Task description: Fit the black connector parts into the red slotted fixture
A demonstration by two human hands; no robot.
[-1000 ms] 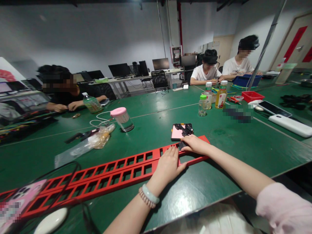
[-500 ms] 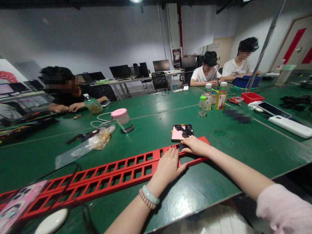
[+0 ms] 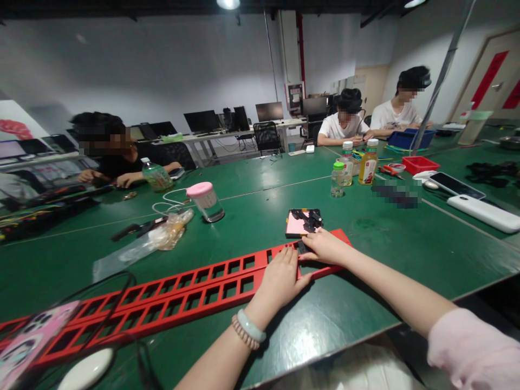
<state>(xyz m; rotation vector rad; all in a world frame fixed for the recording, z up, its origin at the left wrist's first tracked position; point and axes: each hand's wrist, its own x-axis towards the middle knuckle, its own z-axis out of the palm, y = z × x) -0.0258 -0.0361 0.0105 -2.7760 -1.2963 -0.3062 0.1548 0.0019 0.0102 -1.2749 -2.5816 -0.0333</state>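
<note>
A long red slotted frame lies across the green table in front of me. My left hand rests flat on the frame near its right end, fingers stretched out. My right hand sits just to the right on the frame, fingers curled over a small black part pressed at a slot. Behind the frame lies a pink-faced tray with several small black parts on it.
A pink-lidded cup, a plastic bag, bottles, a red bin, a phone and a white case stand on the table. Three other people sit working at its far side. A pink phone lies at the near left.
Both hands stay on the frame's right end. The view has dropped slightly, nothing else has visibly moved.
</note>
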